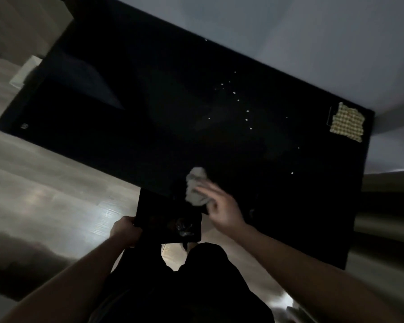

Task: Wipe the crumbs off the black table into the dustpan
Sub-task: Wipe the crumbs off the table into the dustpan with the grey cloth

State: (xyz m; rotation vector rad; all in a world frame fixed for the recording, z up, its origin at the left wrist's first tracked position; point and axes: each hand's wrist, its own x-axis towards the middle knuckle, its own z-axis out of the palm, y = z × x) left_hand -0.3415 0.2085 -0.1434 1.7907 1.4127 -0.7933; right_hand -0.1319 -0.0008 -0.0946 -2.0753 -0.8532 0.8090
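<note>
Nearest you, your left hand (125, 230) grips the dustpan (168, 220) at its left rim, fingers curled round the edge, forearm coming in from seven o'clock. You hold the pan just under the near edge of the black desk (126, 127), its mouth tucked beneath the lip. It looks like light, stiff plastic, so one hand at the rim should do; keep it level, because something pale already lies in its near corner and could slide.

Just beyond, at about one o'clock from the pan, your right hand (222, 206) holds the pale cloth (196, 187) right at the desk's near edge, directly above the pan. Your fingers are bunched over it, wrist bent, forearm reaching in from four o'clock. The cloth is soft and crumpled; it will likely fold rather than push, so press it flat with the grip spread over its middle.

Farther out, toward one o'clock, the crumbs (238, 100) are scattered across the desk, well apart from the cloth. They are tiny, light and prone to skitter on the glossy top. At the far right corner lies a checked cloth (347, 122).
</note>
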